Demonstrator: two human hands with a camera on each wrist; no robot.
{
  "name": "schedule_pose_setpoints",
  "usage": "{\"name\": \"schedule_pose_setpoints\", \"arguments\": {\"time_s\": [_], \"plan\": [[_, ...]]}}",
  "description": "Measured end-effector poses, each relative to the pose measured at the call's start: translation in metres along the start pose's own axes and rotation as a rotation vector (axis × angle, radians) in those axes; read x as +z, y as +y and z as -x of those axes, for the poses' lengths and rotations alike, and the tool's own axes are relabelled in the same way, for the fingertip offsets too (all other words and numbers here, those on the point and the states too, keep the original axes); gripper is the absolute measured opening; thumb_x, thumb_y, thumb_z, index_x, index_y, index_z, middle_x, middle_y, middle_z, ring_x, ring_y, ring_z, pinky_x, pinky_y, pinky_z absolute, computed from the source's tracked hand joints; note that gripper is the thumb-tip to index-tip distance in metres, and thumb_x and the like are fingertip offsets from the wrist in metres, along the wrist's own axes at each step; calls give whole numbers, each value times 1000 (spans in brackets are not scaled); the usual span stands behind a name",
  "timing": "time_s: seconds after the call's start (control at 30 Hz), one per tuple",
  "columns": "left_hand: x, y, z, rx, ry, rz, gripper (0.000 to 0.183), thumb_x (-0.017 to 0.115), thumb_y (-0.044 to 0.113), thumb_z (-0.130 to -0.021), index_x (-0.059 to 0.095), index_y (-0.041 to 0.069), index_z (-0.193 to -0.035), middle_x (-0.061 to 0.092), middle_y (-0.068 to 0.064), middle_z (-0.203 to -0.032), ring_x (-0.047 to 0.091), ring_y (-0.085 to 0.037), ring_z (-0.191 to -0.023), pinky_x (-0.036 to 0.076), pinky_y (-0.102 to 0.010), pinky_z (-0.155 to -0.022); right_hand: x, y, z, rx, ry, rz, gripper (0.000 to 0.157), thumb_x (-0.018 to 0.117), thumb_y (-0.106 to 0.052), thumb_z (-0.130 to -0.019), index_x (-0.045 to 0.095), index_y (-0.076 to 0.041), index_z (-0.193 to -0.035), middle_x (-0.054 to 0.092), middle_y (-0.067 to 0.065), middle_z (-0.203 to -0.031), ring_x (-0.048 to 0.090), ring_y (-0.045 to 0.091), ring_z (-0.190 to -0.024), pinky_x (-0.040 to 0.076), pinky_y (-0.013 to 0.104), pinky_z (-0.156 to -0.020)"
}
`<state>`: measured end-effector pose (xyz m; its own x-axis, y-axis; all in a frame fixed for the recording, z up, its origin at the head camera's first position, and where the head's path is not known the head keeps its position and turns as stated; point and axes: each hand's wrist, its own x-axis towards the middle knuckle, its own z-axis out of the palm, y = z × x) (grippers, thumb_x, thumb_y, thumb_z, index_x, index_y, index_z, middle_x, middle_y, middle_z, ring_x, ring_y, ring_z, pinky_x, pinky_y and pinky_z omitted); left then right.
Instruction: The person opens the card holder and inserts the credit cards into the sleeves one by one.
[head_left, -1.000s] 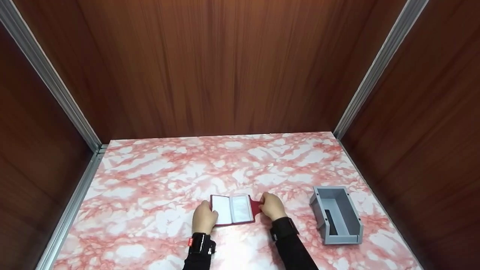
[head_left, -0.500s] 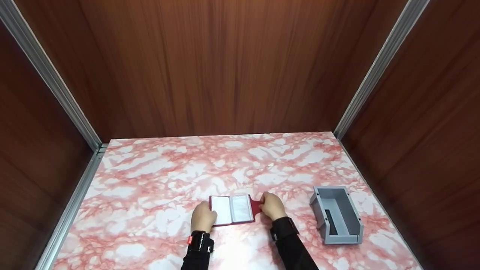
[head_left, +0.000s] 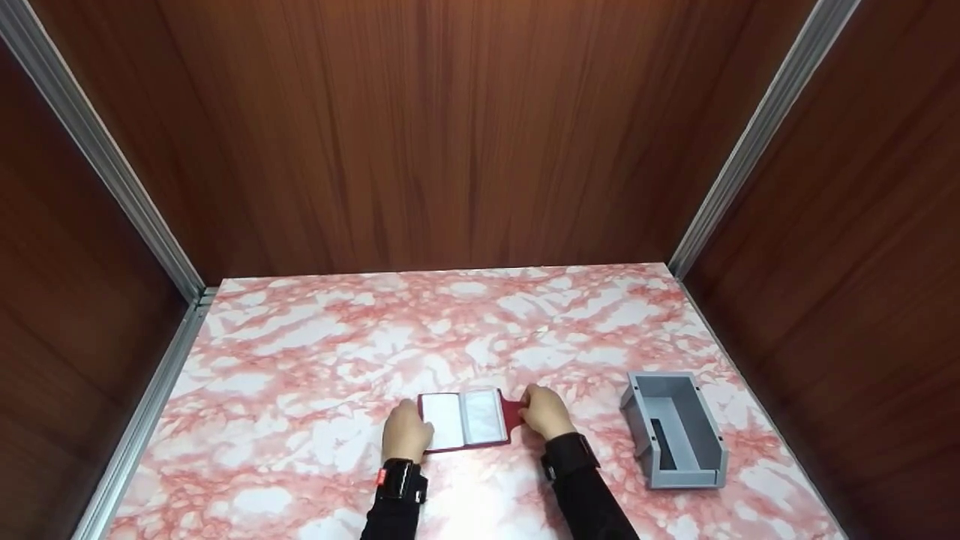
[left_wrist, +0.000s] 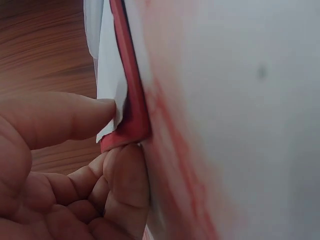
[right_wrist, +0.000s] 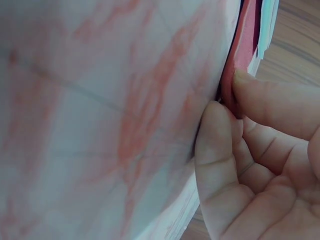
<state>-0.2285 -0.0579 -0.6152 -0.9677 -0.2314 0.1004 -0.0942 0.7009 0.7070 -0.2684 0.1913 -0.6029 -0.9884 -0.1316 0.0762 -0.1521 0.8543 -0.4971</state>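
Observation:
A small red card holder (head_left: 484, 418) lies spread open on the table, with a white page on its left half and clear plastic sleeves on its right. At its left edge is my left hand (head_left: 406, 433); in the left wrist view the thumb (left_wrist: 90, 117) presses on the white page (left_wrist: 111, 75) while curled fingers sit against the red cover's edge (left_wrist: 135, 117). My right hand (head_left: 546, 412) pinches the red closure flap (head_left: 513, 414) on the other side. The right wrist view shows that flap (right_wrist: 240, 60) between thumb and index finger, close over the tabletop.
A grey plastic bin (head_left: 675, 431) with a black strip inside stands on the right of the red-and-white marbled table (head_left: 300, 360). Brown wood-grain panels (head_left: 420, 135) with metal corner rails (head_left: 757, 142) enclose the back and both sides.
My left hand has shifted very slightly left, and the holder's left edge has shifted slightly with it. The right hand keeps its grip on the flap in the same place.

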Motion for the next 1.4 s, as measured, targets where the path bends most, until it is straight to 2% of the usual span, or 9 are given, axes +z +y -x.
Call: {"name": "schedule_pose_setpoints", "arguments": {"time_s": [0.27,0.43,0.77,0.93,1.23,1.4], "plan": [[1,0,-1,-22,11,1,25,70,-1,-71,57,-10,-91,62,-26,-83,64,-45,-81,50,-55,-76,1,-3,-2,-28,33,-23,12,74,1,-74,65,-3,-81,62,7,-75,61,28,-74,50,44,-73],[1,0,-1,-44,8,5,27,70,0,-71,57,-10,-93,61,-27,-85,63,-46,-82,49,-55,-76,4,-6,-3,-105,79,-32,11,73,2,-74,67,-3,-82,65,8,-77,63,30,-76,50,45,-74],[2,0,1,-26,26,3,26,69,-1,-71,57,-10,-91,61,-26,-83,63,-47,-81,49,-56,-76,8,-17,-9,-256,168,9,10,75,3,-77,70,-2,-85,61,4,-75,60,24,-72,50,41,-70],[1,1,1,-2,44,1,20,65,-3,-70,57,-10,-88,61,-26,-81,63,-47,-79,49,-56,-75,11,-21,-11,-307,163,39,11,73,4,-77,71,-1,-87,62,5,-77,61,25,-75,51,39,-71],[0,2,2,-23,21,-5,22,64,-4,-70,58,-10,-90,61,-27,-83,63,-47,-80,50,-56,-75,18,-26,-13,-362,169,81,7,72,2,-80,73,-2,-86,67,9,-82,66,28,-80,53,40,-74],[3,-3,-1,-24,11,-10,19,62,-3,-71,57,-8,-88,61,-25,-83,63,-45,-80,50,-55,-75,20,-29,-14,-392,175,110,5,72,2,-81,72,-3,-82,66,8,-79,65,27,-79,52,39,-72]]}}
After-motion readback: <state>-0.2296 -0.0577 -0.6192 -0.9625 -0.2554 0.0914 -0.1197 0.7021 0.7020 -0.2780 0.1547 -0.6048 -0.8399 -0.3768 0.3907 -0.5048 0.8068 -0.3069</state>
